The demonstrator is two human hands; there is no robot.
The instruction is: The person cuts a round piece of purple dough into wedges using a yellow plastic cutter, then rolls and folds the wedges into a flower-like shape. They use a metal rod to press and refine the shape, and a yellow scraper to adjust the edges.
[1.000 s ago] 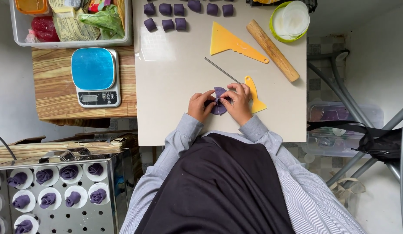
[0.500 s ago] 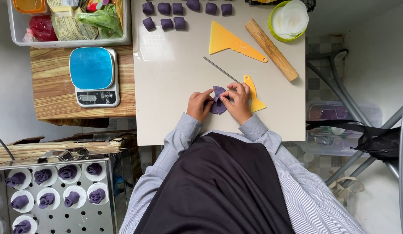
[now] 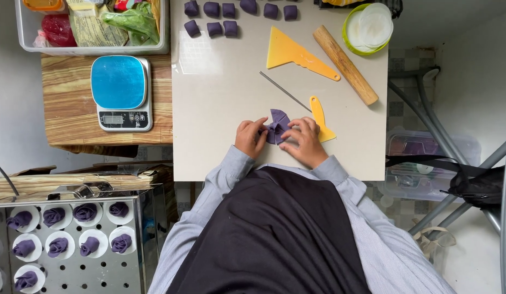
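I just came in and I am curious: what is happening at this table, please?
A person is shaping a piece of purple dough on a pale table. The left hand and the right hand both pinch it from either side. A small yellow scraper lies beside the right hand. Cut purple dough cubes wait at the far edge, and finished purple dough roses sit on a perforated metal tray at lower left.

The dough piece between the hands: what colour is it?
Purple; the dough piece shows best in the head view.
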